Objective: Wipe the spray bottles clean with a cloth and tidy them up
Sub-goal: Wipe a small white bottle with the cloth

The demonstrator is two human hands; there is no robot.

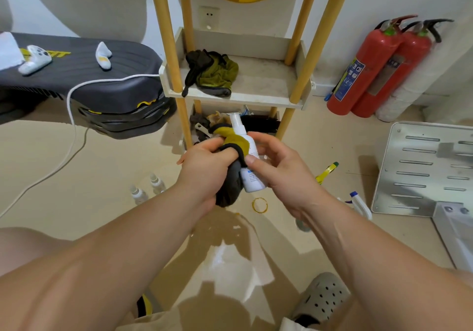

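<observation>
A white spray bottle [252,177] with a blue label is held upright in front of the shelf, nozzle at the top. My left hand [204,169] grips a grey and yellow cloth [231,144] wrapped against the bottle's left side. My right hand [284,169] holds the bottle from the right, thumb across its front. Two small clear spray bottles [147,187] stand on the floor to the left. A white and blue trigger sprayer [359,204] lies on the floor to the right, partly hidden by my right forearm. A yellow sprayer [326,172] lies near it.
A wooden-post shelf unit [256,90] stands ahead, with a green and black cloth [212,73] on its tray and clutter below. Two red fire extinguishers [376,69] lean at the right wall. A metal panel [422,169] lies right. A dark padded bench [84,80] and white cable [73,126] are left.
</observation>
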